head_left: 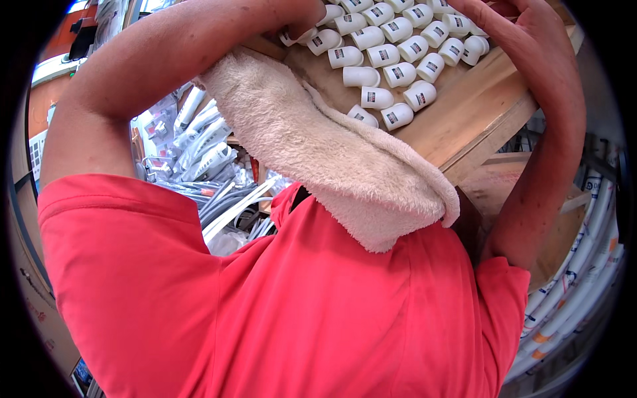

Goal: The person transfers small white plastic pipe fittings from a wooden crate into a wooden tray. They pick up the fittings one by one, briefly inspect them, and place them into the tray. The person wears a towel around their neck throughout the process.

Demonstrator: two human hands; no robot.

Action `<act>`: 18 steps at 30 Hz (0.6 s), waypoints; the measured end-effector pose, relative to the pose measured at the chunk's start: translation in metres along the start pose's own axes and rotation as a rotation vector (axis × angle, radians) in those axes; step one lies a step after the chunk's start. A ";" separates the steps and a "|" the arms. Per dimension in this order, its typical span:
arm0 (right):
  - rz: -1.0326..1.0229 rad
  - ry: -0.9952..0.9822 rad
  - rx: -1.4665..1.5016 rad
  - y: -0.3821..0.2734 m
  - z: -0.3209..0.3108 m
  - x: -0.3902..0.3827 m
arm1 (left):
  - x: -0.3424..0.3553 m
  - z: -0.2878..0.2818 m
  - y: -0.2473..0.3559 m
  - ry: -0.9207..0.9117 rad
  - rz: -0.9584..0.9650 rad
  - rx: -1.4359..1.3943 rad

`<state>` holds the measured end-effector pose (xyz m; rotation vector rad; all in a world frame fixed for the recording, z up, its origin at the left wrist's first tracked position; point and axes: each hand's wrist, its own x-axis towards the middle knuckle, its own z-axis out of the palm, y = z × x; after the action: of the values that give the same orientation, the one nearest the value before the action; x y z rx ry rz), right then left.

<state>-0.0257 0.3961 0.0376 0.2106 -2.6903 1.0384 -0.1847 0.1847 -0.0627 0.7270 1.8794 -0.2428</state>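
Note:
Many white plastic pipe fittings (400,74), rounded at one end and with small dark labels, lie spread in a wooden tray (312,66) at the top. My left hand (306,14) reaches to the tray's far left, beside the outermost fittings; its fingers are curled and mostly hidden. At the far right my right hand (507,20) is above the fittings, thumb stretched out and apart from the fingers, cut by the upper edge. I see nothing held in it. A beige fluffy towel (332,149) lies between my chest and the tray's near side; neither hand touches it.
A broad wooden board (474,106) borders the tray on the right. Bagged white parts (199,132) and grey cables (229,202) are piled below on the left. Coiled white pipes (577,285) stand at the lower right, next to a wooden box (497,179).

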 end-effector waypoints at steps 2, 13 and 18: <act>0.012 -0.008 0.007 0.001 0.000 0.000 | -0.002 -0.002 0.004 0.017 0.008 -0.002; 0.005 -0.013 0.025 0.009 0.001 0.000 | -0.009 -0.015 0.002 0.105 -0.048 0.001; 0.008 -0.009 0.033 0.011 0.001 -0.002 | -0.012 -0.016 -0.001 0.103 -0.064 0.001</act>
<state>-0.0270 0.4036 0.0288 0.2104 -2.6856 1.0871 -0.1939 0.1872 -0.0456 0.6915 2.0025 -0.2511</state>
